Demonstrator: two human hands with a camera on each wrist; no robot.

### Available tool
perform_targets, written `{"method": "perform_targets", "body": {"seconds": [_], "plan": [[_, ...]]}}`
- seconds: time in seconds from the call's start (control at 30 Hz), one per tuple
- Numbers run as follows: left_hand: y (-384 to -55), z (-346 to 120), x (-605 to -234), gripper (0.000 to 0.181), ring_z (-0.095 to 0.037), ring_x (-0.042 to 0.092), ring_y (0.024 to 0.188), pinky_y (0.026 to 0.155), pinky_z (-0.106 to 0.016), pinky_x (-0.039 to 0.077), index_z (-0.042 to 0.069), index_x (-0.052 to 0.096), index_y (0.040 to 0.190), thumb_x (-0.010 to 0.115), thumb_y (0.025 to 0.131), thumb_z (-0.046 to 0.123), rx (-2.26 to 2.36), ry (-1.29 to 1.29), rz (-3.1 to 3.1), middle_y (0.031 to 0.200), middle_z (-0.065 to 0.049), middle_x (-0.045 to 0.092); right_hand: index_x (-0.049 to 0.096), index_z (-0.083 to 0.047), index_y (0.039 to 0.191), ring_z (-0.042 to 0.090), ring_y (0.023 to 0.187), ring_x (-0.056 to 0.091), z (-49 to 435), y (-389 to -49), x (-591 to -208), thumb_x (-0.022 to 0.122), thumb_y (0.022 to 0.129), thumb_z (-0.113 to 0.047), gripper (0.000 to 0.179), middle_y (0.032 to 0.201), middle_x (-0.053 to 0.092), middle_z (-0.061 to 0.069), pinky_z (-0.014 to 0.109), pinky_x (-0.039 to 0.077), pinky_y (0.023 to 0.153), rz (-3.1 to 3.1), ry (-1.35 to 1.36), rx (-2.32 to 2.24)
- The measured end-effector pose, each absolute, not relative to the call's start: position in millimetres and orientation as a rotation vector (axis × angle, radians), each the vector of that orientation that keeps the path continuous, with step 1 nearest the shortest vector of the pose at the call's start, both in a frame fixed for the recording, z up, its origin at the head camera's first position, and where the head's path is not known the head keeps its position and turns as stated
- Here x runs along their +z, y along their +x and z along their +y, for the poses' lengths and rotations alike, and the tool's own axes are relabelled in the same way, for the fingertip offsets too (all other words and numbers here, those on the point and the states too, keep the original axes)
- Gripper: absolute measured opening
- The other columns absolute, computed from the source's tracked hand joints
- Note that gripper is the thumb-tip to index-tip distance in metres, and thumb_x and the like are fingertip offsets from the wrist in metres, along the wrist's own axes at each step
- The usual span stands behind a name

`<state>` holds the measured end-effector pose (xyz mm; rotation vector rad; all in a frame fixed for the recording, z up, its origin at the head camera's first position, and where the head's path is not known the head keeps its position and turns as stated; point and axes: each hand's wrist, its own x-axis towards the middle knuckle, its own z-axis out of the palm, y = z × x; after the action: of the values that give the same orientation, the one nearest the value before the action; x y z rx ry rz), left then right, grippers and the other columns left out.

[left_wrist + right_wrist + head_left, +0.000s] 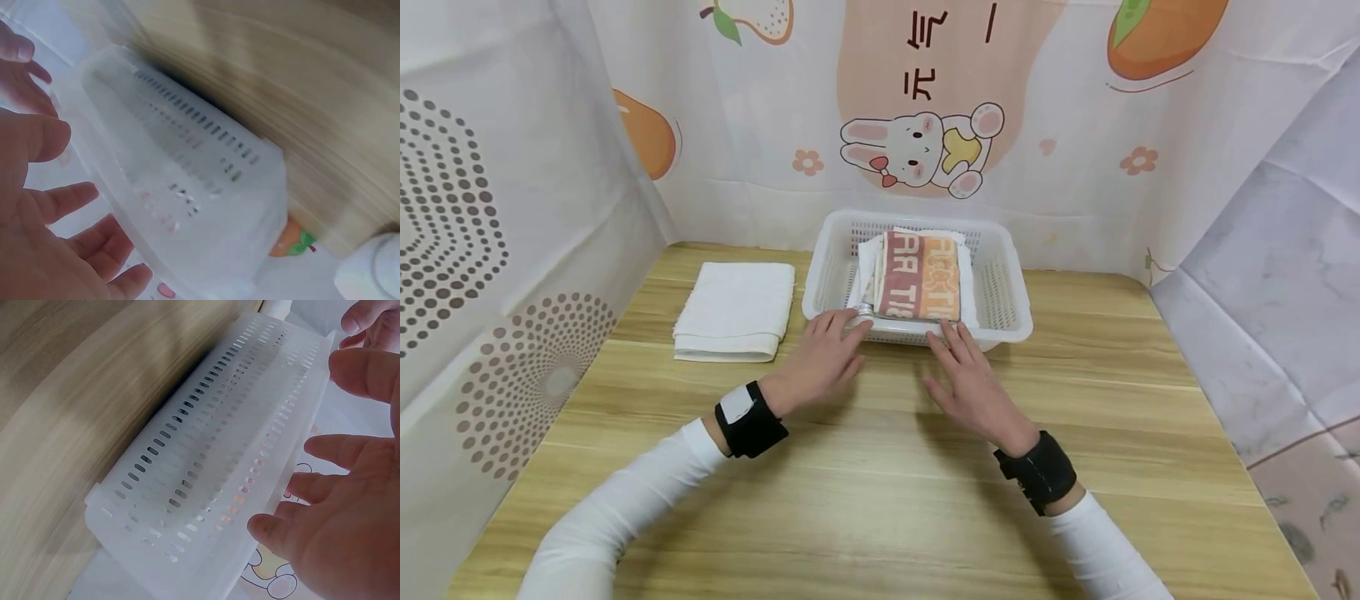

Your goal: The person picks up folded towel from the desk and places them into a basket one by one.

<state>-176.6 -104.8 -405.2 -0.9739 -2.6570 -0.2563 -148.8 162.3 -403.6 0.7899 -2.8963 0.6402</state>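
A white perforated plastic basket [1006,321] stands at the back middle of the table. Inside it lies a folded towel [917,275] with red and orange bands and pale lettering, on top of white cloth [968,304]. My left hand [817,357] is at the left part of the basket's near rim, its fingers extended and slightly bent. Toward the right part of that rim reaches my right hand [976,392], fingers spread. Both wrist views show loose fingers beside the basket wall [206,437]; whether every fingertip touches the rim, I cannot tell.
A folded white towel [733,312] lies on the wooden table [865,483] left of the basket. Behind the table hangs a printed curtain [745,108] with a rabbit and fruit. Patterned sheets [497,275] flank the sides.
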Motion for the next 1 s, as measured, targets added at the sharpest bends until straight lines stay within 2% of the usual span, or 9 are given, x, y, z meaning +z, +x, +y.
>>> {"method": "perform_targets", "body": {"seconds": [0.37,0.57,0.8,1.0], "plan": [[-190.2,-135.3,-397.4,0.043,-0.045,0.046,0.126,0.101,-0.057,0.041,0.003,0.053,0.138,0.051,0.104,0.03,-0.352,-0.838,-2.75,0.138,-0.029,0.047,0.036,0.004,0.15,0.043,0.149,0.009,163.7,-148.1,-403.6,0.067,0.095,-0.017,0.067,0.161,0.018,0.026,0.055,0.015,0.118,-2.904,0.793,0.652],[-203.8,-158.1,-388.9,0.046,-0.05,0.042,0.127,0.101,-0.062,0.038,0.001,0.05,0.139,0.046,0.105,0.032,-0.409,-0.74,-2.807,0.141,-0.031,0.042,0.038,0.005,0.149,0.046,0.148,0.013,164.0,-148.6,-406.2,0.069,0.093,-0.015,0.067,0.16,0.02,0.028,0.056,0.018,0.117,-2.86,0.818,0.631],[-221.9,-185.6,-386.7,0.046,-0.05,0.037,0.129,0.101,-0.062,0.035,-0.001,0.046,0.141,0.046,0.106,0.029,-0.473,-0.591,-2.88,0.143,-0.03,0.038,0.04,0.004,0.149,0.044,0.149,0.011,163.9,-147.9,-406.4,0.069,0.094,-0.016,0.065,0.161,0.018,0.026,0.056,0.017,0.118,-2.881,0.808,0.62],[-239.5,-208.7,-394.1,0.046,-0.055,0.037,0.125,0.099,-0.065,0.034,-0.004,0.045,0.14,0.048,0.104,0.025,-0.529,-0.424,-2.911,0.138,-0.035,0.04,0.047,0.002,0.144,0.045,0.148,0.014,164.0,-146.7,-407.1,0.069,0.093,-0.017,0.059,0.159,0.022,0.027,0.056,0.018,0.118,-2.863,0.806,0.593]]}}
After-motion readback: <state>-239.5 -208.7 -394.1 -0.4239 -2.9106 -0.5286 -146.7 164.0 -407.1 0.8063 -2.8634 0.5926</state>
